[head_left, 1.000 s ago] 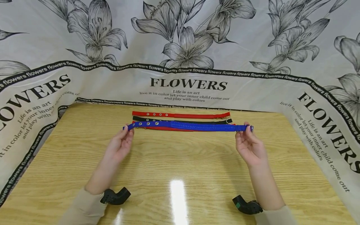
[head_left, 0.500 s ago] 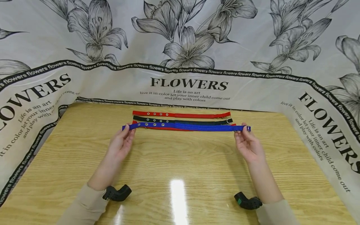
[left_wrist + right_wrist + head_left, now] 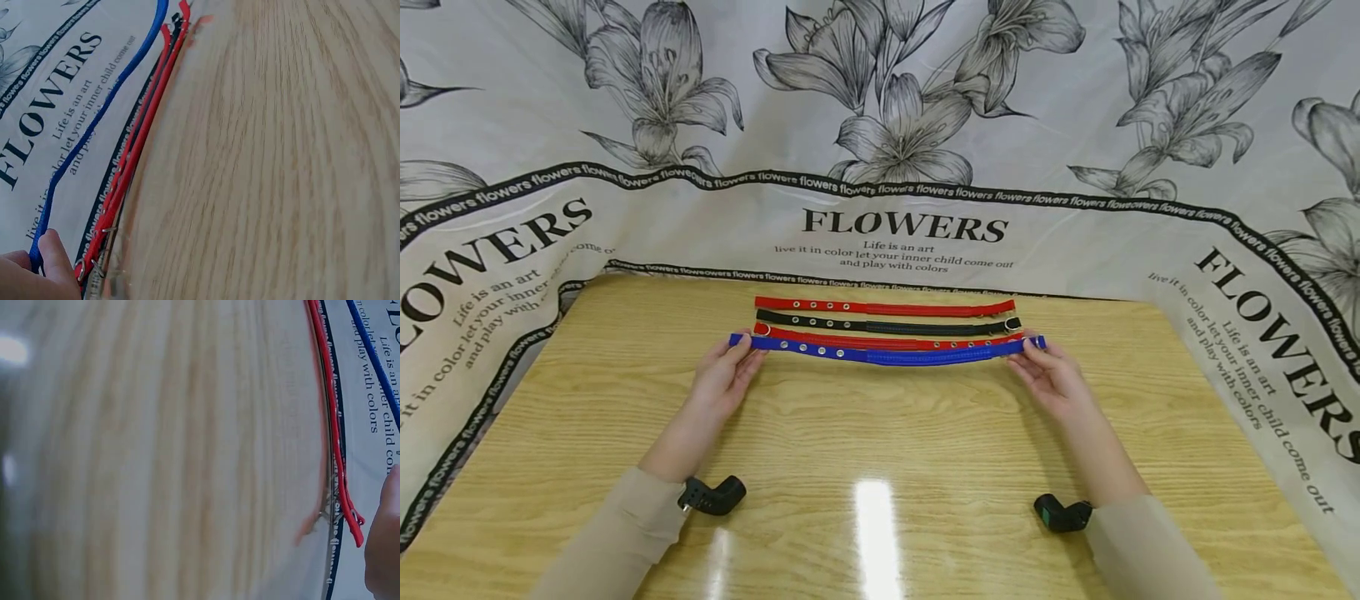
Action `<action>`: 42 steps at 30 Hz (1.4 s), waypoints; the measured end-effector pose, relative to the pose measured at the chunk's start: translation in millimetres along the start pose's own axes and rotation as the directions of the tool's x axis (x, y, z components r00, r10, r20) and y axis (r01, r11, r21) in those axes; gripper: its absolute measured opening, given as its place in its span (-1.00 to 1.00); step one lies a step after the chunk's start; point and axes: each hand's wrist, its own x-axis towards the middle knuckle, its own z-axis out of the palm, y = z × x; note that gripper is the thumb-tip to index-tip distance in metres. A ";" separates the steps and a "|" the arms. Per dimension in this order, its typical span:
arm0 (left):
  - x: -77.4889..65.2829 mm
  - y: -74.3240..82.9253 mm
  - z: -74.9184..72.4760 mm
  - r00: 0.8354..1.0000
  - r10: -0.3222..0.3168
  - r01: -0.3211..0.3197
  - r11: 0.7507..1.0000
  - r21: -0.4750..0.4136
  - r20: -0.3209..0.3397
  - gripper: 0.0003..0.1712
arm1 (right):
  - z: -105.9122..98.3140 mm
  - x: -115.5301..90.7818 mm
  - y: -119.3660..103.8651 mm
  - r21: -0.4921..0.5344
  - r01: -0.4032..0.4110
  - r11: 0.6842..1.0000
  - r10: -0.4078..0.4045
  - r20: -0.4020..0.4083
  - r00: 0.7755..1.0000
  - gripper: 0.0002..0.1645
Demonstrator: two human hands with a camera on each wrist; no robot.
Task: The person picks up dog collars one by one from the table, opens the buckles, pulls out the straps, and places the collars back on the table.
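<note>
A blue collar with metal eyelets is stretched sideways between both hands, sagging slightly in the middle. My left hand pinches its eyelet end between thumb and fingers; in the left wrist view the blue collar rises from that pinch above the table. At the other end my right hand pinches the strap near the buckle, which the fingers partly hide. Just beyond lie a near red collar, a black collar and a far red collar, laid out side by side.
The collars lie toward the back of a wooden table. A white cloth printed with flowers and lettering hangs behind and along both sides. Black wrist mounts sit at both sleeves.
The blue collar has come lower and nearer to me, uncovering the near red collar. My right hand has moved left, and the collar has gone from taut to slightly sagging.
</note>
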 end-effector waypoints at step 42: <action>32.6 -1.2 -20.0 0.973 0.203 -0.071 0.725 0.685 -0.113 -0.56 | -15.8 14.1 -11.1 -0.480 -0.224 0.848 -0.005 -0.432 0.902 -0.72</action>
